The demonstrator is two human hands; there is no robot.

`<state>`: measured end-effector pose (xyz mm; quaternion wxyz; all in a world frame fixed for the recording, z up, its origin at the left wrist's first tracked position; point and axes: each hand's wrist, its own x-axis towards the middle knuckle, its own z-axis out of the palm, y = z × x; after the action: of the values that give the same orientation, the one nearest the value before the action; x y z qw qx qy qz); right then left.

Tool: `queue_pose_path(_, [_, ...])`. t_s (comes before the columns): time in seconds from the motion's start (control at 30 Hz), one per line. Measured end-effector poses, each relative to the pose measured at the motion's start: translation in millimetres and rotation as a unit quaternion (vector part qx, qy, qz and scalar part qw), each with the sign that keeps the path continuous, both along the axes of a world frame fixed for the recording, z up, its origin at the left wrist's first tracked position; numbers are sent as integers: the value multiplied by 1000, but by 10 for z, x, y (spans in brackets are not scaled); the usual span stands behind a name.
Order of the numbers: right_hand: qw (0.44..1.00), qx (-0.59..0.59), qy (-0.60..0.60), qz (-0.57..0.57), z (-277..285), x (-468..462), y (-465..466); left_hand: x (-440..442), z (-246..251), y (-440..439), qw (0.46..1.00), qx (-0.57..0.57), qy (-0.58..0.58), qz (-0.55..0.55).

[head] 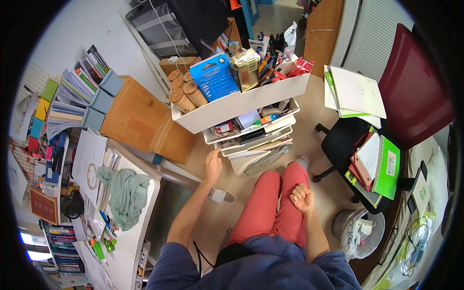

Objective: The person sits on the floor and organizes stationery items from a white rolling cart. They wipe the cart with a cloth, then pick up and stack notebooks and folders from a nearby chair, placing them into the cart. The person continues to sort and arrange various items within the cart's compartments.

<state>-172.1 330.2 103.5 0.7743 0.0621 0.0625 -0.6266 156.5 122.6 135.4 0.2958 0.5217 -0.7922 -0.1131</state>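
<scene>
In the head view a white tiered storage cart [243, 107] stands before me. My left hand [212, 166] reaches to the left corner of its lower trays, fingertips close to the edge; whether they touch it is unclear. Curled into a fist, my right hand [303, 198] rests on my right thigh, with nothing visible in it. Cork-topped containers [182, 101], a blue package [214, 78], a gold box [246, 70] and many pens [266, 67] fill the top bin. Below, a tray holds an orange-and-blue item [268, 119] and small goods; papers [250, 161] stick out at the bottom.
On the left, a white desk [125, 250] bears a crumpled green cloth [125, 195] and papers. To the right, an office chair [337, 145] carries notebooks [388, 166]. A lined waste bin [366, 235] stands beside it. A wooden cabinet [134, 116] is left of the cart.
</scene>
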Motion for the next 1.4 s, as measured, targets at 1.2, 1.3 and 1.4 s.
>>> queue_pose_path(1.2, [1000,-15,11,-2,-4,-25,-28,-484,-196,-433,982,56,-167,-69])
queue_pose_path(1.3, [1000,-12,15,-5,-17,-48,0,-495,-37,-140,994,-28,-30,-96])
queue_pose_path(1.4, [1000,-21,10,3,-6,6,-35,-232,-108,63,995,0,-12,-103])
